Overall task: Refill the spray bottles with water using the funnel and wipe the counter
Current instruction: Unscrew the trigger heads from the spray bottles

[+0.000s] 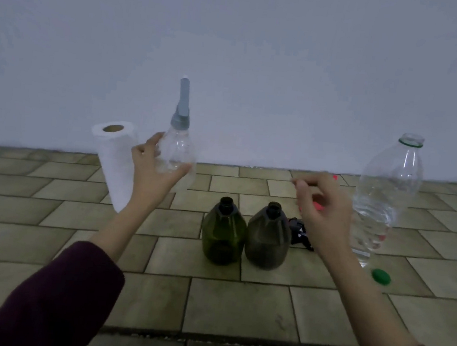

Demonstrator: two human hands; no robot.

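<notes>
Overhead, from the head camera, we saw a tiled counter point(235, 309) running up to a pale wall point(263, 49), and we took the green spray bottle point(223, 233) at the middle as our landmark. It stood upright with its neck uncapped. Touching it, or very nearly, on its right stood a darker spray bottle point(268, 237), also upright and uncapped.

Our left hand point(154, 170) was up and to the left of the green bottle, well apart from it, with fingers and thumb wrapped around a clear bottle point(177, 153) that carried a grey spout-like top point(183, 103). We could not tell whether that bottle was lifted or standing on the counter. Just left of that hand, farther from the green bottle, a white paper towel roll point(115, 161) stood on end.

Our right hand point(323, 208) hung above and to the right of the dark bottle, fingers loosely curled and closed on nothing we could make out. Something pink point(318, 206) showed behind it, too blurred and hidden to name. A small black object point(298, 232) lay just right of the dark bottle, partly covered by that hand.

Far right of the green bottle a large clear water bottle point(385, 200) stood uncapped, with a green cap point(381, 276) lying on the counter at its near side.

Dark maroon sleeves point(47, 303) covered both forearms near the lower edge.
</notes>
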